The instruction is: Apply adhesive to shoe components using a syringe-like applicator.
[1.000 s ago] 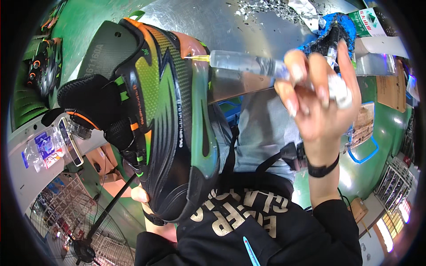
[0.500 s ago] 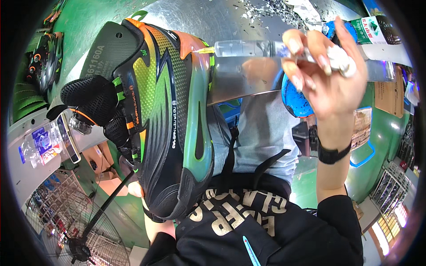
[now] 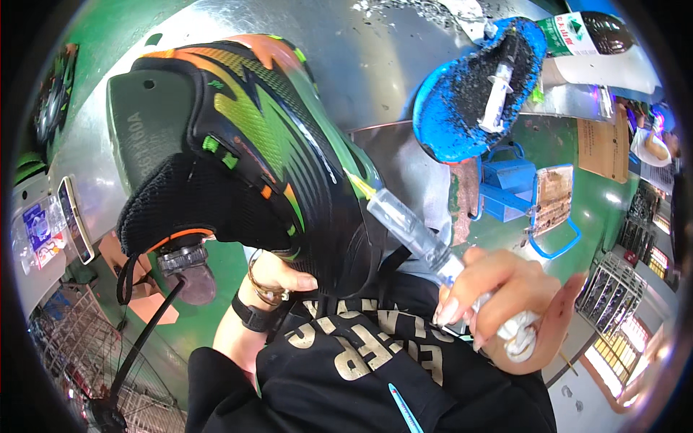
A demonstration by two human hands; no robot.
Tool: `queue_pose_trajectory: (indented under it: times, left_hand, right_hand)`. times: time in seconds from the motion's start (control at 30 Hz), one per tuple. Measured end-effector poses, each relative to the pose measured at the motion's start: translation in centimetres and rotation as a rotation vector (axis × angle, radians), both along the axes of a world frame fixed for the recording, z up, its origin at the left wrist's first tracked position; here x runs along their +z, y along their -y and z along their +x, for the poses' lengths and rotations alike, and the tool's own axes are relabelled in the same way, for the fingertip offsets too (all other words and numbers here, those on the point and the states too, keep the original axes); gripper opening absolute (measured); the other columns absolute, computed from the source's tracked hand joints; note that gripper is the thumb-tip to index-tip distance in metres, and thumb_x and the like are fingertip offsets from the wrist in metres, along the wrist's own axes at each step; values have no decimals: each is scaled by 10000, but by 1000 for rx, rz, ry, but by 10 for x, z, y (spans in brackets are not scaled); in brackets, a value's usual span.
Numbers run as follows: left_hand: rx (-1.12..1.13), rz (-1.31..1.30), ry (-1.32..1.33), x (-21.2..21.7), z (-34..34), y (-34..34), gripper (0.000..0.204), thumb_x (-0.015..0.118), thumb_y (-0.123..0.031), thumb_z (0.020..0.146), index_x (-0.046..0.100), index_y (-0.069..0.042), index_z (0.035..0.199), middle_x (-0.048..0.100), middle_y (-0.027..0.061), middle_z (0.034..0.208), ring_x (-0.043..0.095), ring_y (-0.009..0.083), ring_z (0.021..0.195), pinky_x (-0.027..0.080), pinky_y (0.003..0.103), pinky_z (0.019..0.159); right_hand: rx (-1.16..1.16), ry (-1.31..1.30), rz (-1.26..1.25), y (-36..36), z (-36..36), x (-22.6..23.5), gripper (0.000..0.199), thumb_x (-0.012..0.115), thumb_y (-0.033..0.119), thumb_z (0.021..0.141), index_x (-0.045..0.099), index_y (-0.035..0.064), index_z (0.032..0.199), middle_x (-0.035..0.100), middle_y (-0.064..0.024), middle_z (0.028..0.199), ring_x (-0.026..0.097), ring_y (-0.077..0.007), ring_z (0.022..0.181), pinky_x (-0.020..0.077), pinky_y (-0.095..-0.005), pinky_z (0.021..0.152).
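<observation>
A black, green and orange sports shoe [image 3: 278,144] is tilted in front of my chest, with a dark green shoe last [image 3: 144,119] filling its collar. My left hand [image 3: 281,274] grips its lower end; the thumb shows against the shoe, while the other fingers are hidden behind it. In my right hand [image 3: 505,307] a clear syringe [image 3: 411,227] is held with curled fingers. Its yellow needle tip [image 3: 359,185] meets the side of the shoe near the sole edge. The black padded tongue [image 3: 173,195] hangs out to the left.
On the metal table at upper right, a blue sole-shaped piece [image 3: 440,108] covered in black bits carries a second syringe [image 3: 497,101]. A bottle [image 3: 603,32] lies beyond it. A phone [image 3: 76,220] lies at left, above a fan [image 3: 108,411]. A blue stool [image 3: 509,184] stands at right.
My right hand has come down toward my body, and the syringe tip has shifted from the shoe's upper part to lower on its side. The shoe has turned and risen slightly away from my chest.
</observation>
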State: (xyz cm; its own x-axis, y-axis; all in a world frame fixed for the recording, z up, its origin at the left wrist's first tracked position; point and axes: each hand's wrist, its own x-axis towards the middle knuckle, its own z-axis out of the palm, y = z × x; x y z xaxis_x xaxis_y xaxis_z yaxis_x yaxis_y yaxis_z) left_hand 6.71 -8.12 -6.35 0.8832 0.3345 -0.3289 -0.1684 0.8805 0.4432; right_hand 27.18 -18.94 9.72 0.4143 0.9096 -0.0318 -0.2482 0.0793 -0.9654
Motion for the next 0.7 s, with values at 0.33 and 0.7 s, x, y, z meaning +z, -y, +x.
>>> queue_pose_trajectory:
  times: [0.33,0.7]
  left_hand:
    - [-22,-147,34,14,31,0,777,695,95,598,422,-32,1314,503,99,1268,457,263,1215,334,411,1050]
    - [44,47,-184,39,-1,-7,863,722,-257,662,313,8,1375,394,179,1379,414,321,1257,328,433,1069]
  right_hand:
    - [64,234,-82,31,0,9,762,70,478,975,544,14,601,625,-217,803,546,-236,588,454,-328,576]
    - [-119,1311,-93,-11,69,-29,166,718,118,711,601,46,806,630,-79,1059,580,-306,886,479,-367,745]
